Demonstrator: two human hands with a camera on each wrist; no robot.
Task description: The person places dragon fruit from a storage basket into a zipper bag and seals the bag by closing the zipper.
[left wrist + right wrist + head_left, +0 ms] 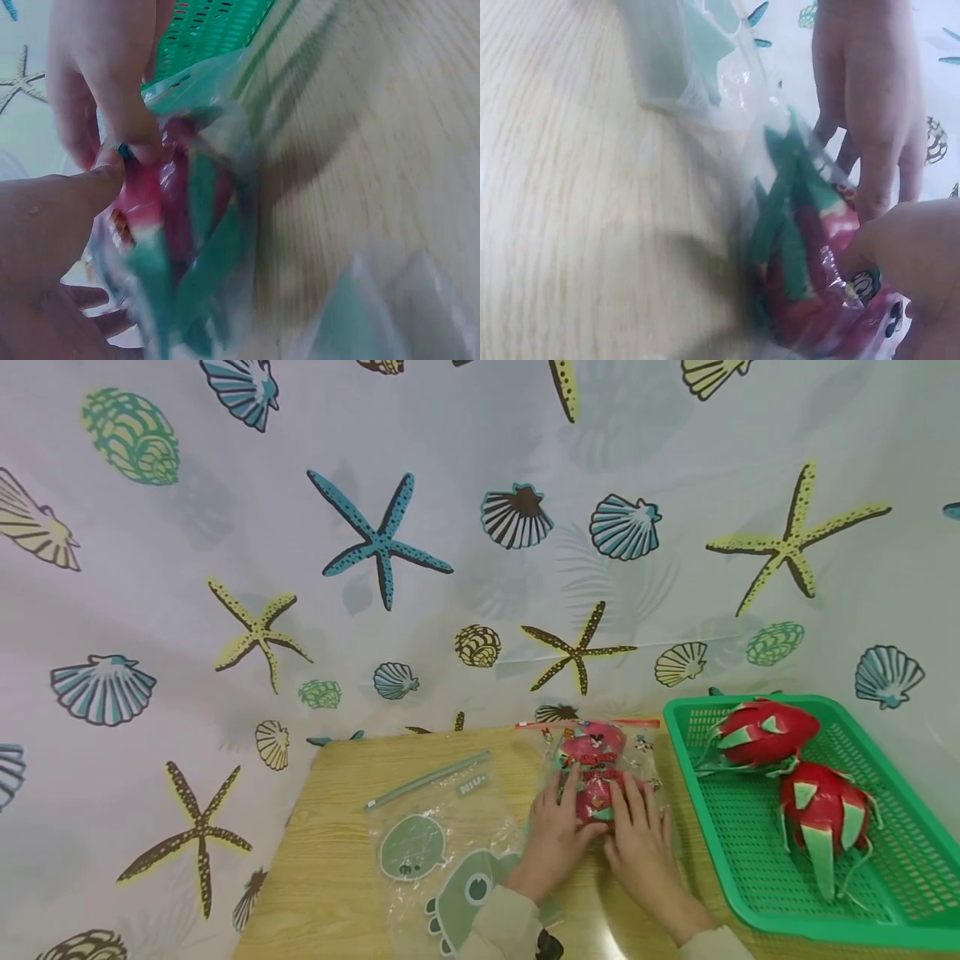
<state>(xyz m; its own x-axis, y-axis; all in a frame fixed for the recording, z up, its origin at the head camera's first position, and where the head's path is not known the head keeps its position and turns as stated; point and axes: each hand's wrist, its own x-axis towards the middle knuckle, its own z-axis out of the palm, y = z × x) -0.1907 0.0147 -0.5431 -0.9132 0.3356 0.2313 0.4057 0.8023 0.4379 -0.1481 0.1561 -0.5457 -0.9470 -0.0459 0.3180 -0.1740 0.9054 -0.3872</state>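
On the wooden table point(337, 827) lies a clear zip bag point(596, 752) holding a red dragon fruit with green scales. Both hands are on it from the near side. My left hand point(558, 818) lies over the fruit's left half, its thumb point(90, 187) pressed against the plastic. My right hand point(637, 827) covers the right half, its thumb point(915, 247) pushing into the bag. The bagged fruit point(187, 225) fills the left wrist view, blurred, with right-hand fingers point(97, 82) above it. The right wrist view shows the bag point(802, 262) and left-hand fingers point(870, 97).
A green plastic basket point(690, 706) at the right holds two more dragon fruits point(765, 731) point(821, 814). An empty zip bag with a green dinosaur print point(450, 860) lies flat left of the hands. A seashell-print curtain point(450, 568) hangs behind the table.
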